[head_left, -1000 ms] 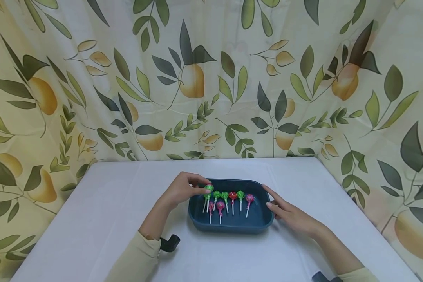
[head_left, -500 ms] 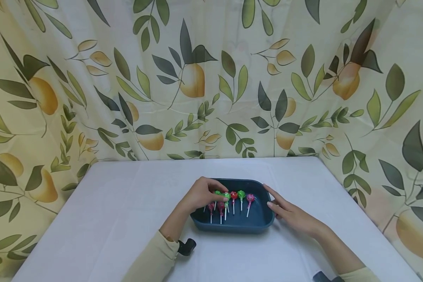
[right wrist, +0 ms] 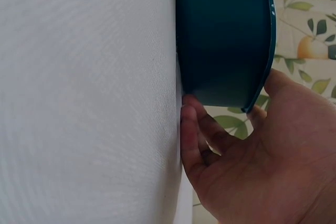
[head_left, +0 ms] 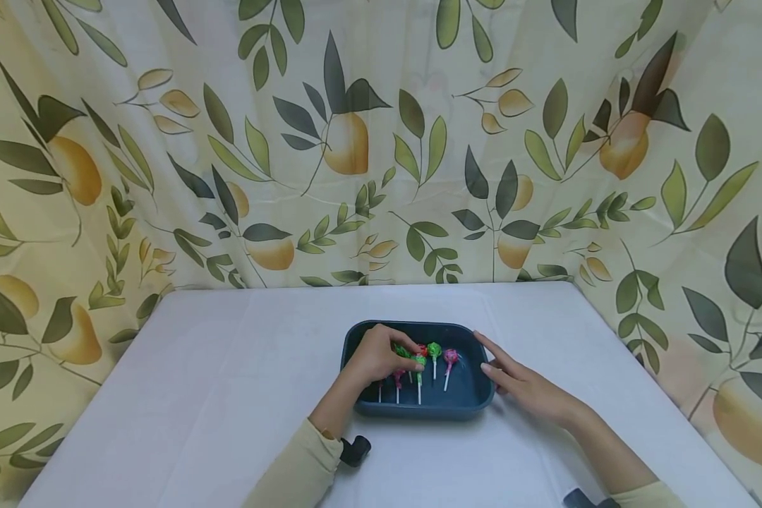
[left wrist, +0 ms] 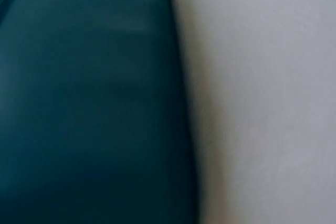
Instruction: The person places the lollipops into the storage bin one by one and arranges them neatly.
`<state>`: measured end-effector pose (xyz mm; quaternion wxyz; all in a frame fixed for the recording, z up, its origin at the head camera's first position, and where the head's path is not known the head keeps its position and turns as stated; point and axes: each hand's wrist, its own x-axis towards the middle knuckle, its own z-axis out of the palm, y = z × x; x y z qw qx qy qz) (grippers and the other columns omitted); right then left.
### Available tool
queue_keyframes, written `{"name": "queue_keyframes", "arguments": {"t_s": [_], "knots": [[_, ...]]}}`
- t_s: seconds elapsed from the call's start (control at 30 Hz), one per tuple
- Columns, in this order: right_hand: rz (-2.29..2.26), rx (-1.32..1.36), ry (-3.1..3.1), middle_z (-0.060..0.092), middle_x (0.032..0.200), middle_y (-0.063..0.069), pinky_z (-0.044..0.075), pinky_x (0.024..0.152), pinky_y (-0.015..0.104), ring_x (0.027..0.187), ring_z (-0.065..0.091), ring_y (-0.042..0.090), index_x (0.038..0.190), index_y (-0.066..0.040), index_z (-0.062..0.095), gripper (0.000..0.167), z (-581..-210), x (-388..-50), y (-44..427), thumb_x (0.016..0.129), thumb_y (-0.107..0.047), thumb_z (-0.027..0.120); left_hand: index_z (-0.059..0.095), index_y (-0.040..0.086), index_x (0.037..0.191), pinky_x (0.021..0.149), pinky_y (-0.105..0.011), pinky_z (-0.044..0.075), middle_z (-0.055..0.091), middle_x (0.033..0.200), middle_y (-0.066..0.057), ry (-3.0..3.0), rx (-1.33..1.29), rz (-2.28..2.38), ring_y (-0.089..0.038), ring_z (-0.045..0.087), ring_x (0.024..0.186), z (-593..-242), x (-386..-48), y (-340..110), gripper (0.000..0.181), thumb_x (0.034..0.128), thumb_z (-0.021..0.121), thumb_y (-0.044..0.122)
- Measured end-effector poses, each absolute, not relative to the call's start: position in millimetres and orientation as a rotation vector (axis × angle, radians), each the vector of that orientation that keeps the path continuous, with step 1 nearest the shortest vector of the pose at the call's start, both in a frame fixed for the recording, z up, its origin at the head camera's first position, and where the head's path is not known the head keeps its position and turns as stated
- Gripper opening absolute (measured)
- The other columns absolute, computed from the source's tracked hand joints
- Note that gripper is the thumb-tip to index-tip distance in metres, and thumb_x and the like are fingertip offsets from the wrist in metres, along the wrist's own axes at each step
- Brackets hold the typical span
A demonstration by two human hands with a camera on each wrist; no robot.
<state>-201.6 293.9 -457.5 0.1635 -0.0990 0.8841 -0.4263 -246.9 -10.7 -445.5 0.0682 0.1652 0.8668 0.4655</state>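
Note:
In the head view my left hand [head_left: 377, 356] reaches over a dark blue oblong tray [head_left: 463, 403], pinching a lollipop in a green wrapper [head_left: 420, 363] by its head between thumb and fingers. Its white stick points down toward me. Close behind those fingertips a red lollipop [head_left: 423, 349] is partly hidden. Another green lollipop [head_left: 434, 350] and a pink lollipop [head_left: 451, 357] lie to the right. More lollipops lie under my left hand, mostly covered. My right hand [head_left: 527, 388] holds the tray's right end, thumb at the rim [right wrist: 272, 35] and other fingers low against its side.
A white cloth [head_left: 228, 367] covers the table under the tray. Behind it hangs a curtain [head_left: 381, 233] printed with leaves and fruit. The left wrist view shows only the tray's blurred side and white cloth.
My left hand has moved right across the tray, carrying the green lollipop from the left end of the row to beside the red one. The right hand has stayed at the tray's right end.

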Motion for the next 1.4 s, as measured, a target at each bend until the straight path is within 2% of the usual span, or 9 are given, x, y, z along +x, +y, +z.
{"name": "queue_keyframes", "arguments": {"t_s": [0.27,0.57,0.93,1.17,1.4], "knots": [[-1.22,-0.288,2.52,0.051,0.129,0.012,0.047,0.091,0.046,0.106,0.057,0.026,0.163,-0.047,0.016,0.064,-456.8,-201.9,293.8,0.108,-0.051,0.048,0.083,0.019,0.089,0.085,-0.036,0.052,0.073,0.092,0.009,2.668,0.491,1.304,-0.011,0.06,0.089,-449.6,-246.9,-7.8,0.015,0.0783,0.093,0.021],[-1.224,-0.285,2.513,0.051,0.132,0.013,0.047,0.091,0.046,0.107,0.057,0.026,0.163,-0.047,0.016,0.064,-456.3,-202.0,293.5,0.109,-0.049,0.048,0.084,0.016,0.095,0.098,-0.043,0.05,0.074,0.094,0.008,2.682,0.543,1.245,-0.015,0.063,0.101,-452.2,-250.7,-5.7,0.017,0.0805,0.092,0.02],[-1.214,-0.286,2.523,0.051,0.13,0.013,0.047,0.089,0.045,0.105,0.056,0.026,0.164,-0.047,0.016,0.063,-455.1,-201.7,293.5,0.109,-0.048,0.047,0.084,0.018,0.091,0.096,-0.04,0.051,0.074,0.103,0.003,2.7,0.543,1.152,-0.014,0.061,0.097,-452.4,-249.7,-1.2,0.015,0.0789,0.093,0.019],[-1.213,-0.309,2.535,0.052,0.127,0.012,0.046,0.088,0.045,0.104,0.056,0.026,0.164,-0.047,0.015,0.062,-456.2,-200.9,293.6,0.11,-0.047,0.045,0.084,0.018,0.091,0.085,-0.035,0.052,0.073,0.1,0.004,2.697,0.533,1.124,-0.012,0.058,0.087,-455.6,-251.7,-0.5,0.015,0.0792,0.092,0.02],[-1.215,-0.322,2.534,0.052,0.126,0.012,0.046,0.088,0.045,0.104,0.056,0.026,0.164,-0.046,0.015,0.062,-456.7,-201.5,293.2,0.11,-0.047,0.046,0.085,0.018,0.093,0.086,-0.034,0.053,0.073,0.098,0.005,2.702,0.545,1.124,-0.012,0.059,0.089,-456.2,-251.4,-1.5,0.016,0.0791,0.092,0.02]]}}
